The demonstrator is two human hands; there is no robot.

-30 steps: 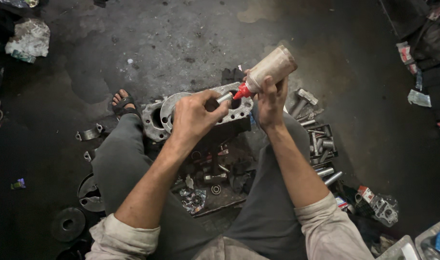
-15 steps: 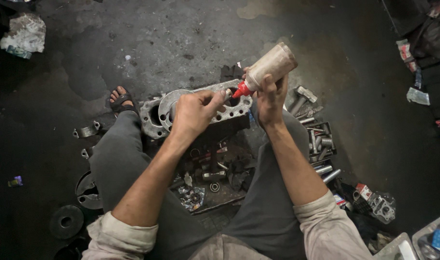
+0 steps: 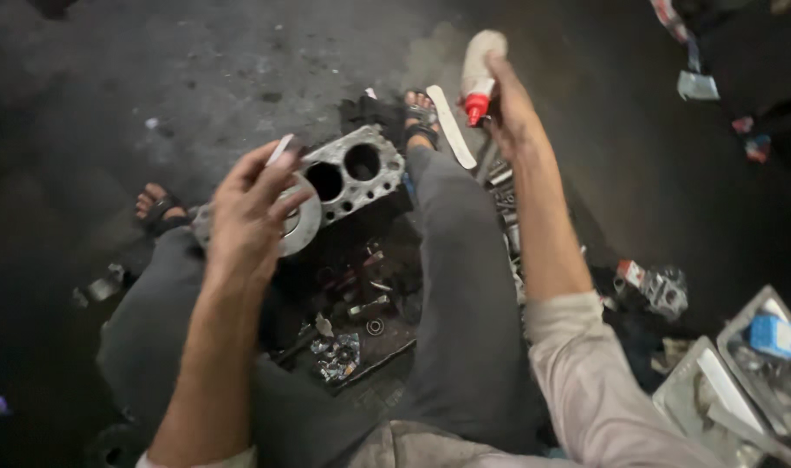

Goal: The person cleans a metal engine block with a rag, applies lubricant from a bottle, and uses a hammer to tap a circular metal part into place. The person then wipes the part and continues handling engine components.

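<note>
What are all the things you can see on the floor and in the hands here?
Pale squeeze bottle with red nozzle: one, in the right hand, far side.
Small grey metal part: one, in the left fingers.
Grey metal engine head with round holes: one, on the floor between the legs.
White flat strip: one, beside the right foot.
Loose metal bits: many, dark and silvery, between the knees.
Grey trays: two, lower right.
Blue box: one, in the far tray.
Black sandals: two, on the feet.
Left hand: raised over the engine head.
Right hand: stretched forward.
</note>
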